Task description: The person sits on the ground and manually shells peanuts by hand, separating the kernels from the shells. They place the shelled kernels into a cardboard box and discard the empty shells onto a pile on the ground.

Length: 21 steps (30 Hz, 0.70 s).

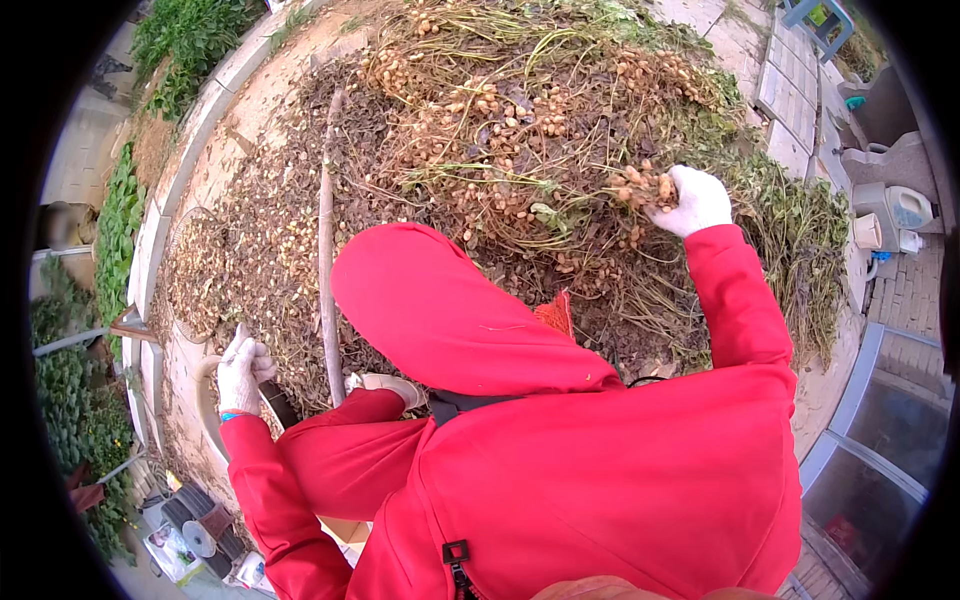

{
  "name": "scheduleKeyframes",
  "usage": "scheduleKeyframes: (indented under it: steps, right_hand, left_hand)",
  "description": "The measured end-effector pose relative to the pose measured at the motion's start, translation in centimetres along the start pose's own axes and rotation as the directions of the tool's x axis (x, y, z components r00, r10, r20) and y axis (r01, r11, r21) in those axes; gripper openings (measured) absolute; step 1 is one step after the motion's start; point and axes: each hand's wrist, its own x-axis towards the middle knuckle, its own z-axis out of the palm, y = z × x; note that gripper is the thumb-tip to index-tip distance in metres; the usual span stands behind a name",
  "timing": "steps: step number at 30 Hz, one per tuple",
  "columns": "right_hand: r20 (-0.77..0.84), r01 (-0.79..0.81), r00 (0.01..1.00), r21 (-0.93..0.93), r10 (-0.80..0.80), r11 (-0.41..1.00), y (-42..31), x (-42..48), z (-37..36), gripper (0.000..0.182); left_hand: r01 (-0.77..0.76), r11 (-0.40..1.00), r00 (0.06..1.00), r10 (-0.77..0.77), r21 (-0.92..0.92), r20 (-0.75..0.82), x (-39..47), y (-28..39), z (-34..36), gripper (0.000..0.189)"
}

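In a white glove, my right hand [694,201] grips a bunch of peanuts [637,187] still on their plant. That bunch is just above the heap of pulled peanut plants [517,142], where several more clusters of pods show. My left hand [244,367], gloved too, is off to the left with its fingers bent and one pointing forward. Whether it holds a small thing I cannot tell. Close beside it is the curved rim of a basin or basket [206,394], partly hidden by my sleeve. Loose peanuts and dry leaves [262,247] are spread ahead of that hand.
A wooden pole [327,240] lies between the loose peanuts and the plant heap. Near my bent knee is a piece of orange mesh [555,313]. A low kerb [154,247] edges the left side. Plastic jugs [900,210] and a glazed frame [870,442] stand at right.
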Motion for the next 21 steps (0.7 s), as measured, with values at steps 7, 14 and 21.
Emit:
scheduleKeyframes:
  steps: [7,14,21]
  right_hand:
    - [0.422,0.015,0.905,-0.151,0.051,0.988,-7.4,1.0,-4.7,0.047]
    - [0.728,-0.363,0.588,-0.152,0.353,0.919,0.1,-4.7,3.7,0.072]
    - [0.452,-0.424,0.82,0.065,0.352,0.903,-0.1,-13.6,16.2,0.131]
  left_hand:
    - [-0.011,1.0,0.998,0.012,0.014,-0.064,-1.3,0.8,0.9,0.055]
    - [0.034,0.995,0.997,-0.028,0.098,-0.066,-0.4,0.1,0.6,0.052]
    - [-0.007,0.994,0.995,0.018,0.11,-0.097,0.6,1.0,2.0,0.04]
